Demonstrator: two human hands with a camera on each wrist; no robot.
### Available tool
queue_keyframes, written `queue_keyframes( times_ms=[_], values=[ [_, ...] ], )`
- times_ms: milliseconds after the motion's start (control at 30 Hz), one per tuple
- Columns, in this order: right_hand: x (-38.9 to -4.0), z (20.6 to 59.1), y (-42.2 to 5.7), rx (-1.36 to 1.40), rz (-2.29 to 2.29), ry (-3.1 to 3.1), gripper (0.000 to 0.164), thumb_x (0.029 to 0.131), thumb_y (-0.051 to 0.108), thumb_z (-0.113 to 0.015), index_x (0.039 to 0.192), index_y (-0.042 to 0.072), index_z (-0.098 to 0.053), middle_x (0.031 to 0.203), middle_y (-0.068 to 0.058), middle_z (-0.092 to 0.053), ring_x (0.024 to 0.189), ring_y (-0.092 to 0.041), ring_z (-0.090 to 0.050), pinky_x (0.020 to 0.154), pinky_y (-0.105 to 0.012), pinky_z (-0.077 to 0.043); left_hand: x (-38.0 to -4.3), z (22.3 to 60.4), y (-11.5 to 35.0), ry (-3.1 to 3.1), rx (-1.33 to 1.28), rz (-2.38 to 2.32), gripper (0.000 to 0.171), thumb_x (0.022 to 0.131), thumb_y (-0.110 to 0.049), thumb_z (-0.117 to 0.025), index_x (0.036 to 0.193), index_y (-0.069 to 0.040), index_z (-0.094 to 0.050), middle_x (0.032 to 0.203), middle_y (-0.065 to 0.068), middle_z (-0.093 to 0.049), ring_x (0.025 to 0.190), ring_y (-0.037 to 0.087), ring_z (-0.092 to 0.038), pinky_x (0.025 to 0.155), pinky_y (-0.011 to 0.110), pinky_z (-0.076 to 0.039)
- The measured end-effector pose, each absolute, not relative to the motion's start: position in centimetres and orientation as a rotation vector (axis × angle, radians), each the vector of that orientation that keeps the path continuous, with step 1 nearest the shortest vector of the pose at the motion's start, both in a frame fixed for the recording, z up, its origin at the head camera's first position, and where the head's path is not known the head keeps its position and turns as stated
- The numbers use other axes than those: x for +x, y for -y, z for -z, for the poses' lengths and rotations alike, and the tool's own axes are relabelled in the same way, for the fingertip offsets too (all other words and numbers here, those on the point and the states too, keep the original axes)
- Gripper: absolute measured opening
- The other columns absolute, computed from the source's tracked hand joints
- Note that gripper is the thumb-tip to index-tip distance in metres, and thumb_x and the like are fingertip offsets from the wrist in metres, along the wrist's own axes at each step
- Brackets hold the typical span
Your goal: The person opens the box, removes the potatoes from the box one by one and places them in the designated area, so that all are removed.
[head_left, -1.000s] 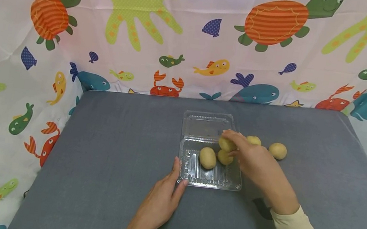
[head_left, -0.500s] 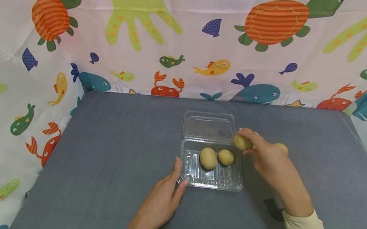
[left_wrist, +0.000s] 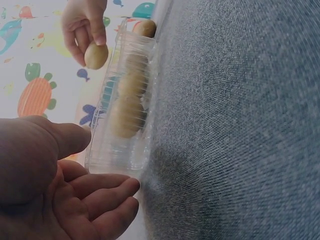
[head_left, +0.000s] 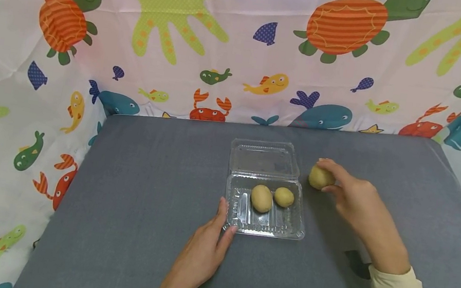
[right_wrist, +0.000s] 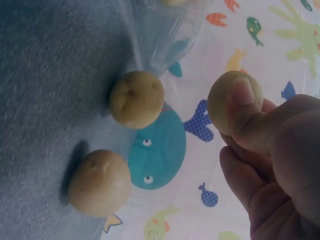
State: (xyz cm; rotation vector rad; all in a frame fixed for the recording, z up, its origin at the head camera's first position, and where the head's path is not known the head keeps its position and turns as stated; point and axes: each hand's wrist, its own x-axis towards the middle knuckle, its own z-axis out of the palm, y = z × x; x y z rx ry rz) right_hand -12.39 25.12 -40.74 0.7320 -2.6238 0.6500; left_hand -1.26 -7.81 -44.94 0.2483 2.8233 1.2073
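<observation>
My right hand (head_left: 365, 209) pinches a potato (head_left: 320, 177) between thumb and fingers, just right of the clear plastic clamshell box (head_left: 263, 228). In the right wrist view that held potato (right_wrist: 231, 97) is raised above the table. A larger potato (head_left: 261, 198) and a smaller potato (head_left: 284, 197) sit side by side in the box's base. The box's lid (head_left: 264, 161) lies folded back, away from me. At the front left corner, my left hand (head_left: 199, 253) rests against the box with its fingers nearly straight.
Two loose potatoes, one nearer the box (right_wrist: 136, 99) and one farther off (right_wrist: 100, 183), lie on the grey cloth-covered table (head_left: 153, 192). The right hand hides them in the head view. A printed sea-animal curtain (head_left: 244, 47) hangs behind and at both sides.
My right hand has carried the held potato rightward, from over the box to beside it. The left hand, the box and the two potatoes inside have stayed in place.
</observation>
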Motion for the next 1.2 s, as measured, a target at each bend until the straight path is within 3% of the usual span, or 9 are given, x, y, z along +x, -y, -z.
queue_keyframes(
  times_ms=[633,867,1200],
  values=[
    [-12.5,41.0,-28.2,0.572,-0.634,2.680,0.067,0.083,-0.007,-0.086,0.142,0.011,-0.060,0.105,-0.019,-0.075,0.069,-0.024,-0.064,0.059,-0.049,-0.056,-1.2,45.1,7.9,-2.829,0.240,-1.197,0.068,0.113,-0.034,-0.053,0.166,0.000,-0.026,0.163,0.016,-0.044,0.143,0.035,-0.052,0.115,0.053,-0.045],
    [-12.8,40.9,-29.2,0.538,-0.632,2.708,0.068,0.083,-0.010,-0.085,0.143,0.010,-0.059,0.113,-0.023,-0.073,0.070,-0.026,-0.060,0.050,-0.029,-0.046,-1.2,44.9,7.8,-2.822,0.230,-1.188,0.068,0.113,-0.034,-0.053,0.167,-0.001,-0.026,0.160,0.020,-0.047,0.142,0.035,-0.053,0.115,0.053,-0.045],
    [-13.1,41.3,-30.5,0.519,-0.601,2.699,0.070,0.081,-0.013,-0.084,0.143,0.010,-0.059,0.117,-0.024,-0.073,0.065,-0.023,-0.056,0.047,-0.025,-0.036,-1.3,45.0,7.9,-2.825,0.237,-1.197,0.068,0.113,-0.031,-0.054,0.166,0.000,-0.026,0.161,0.019,-0.046,0.142,0.035,-0.054,0.115,0.053,-0.046]
  ],
)
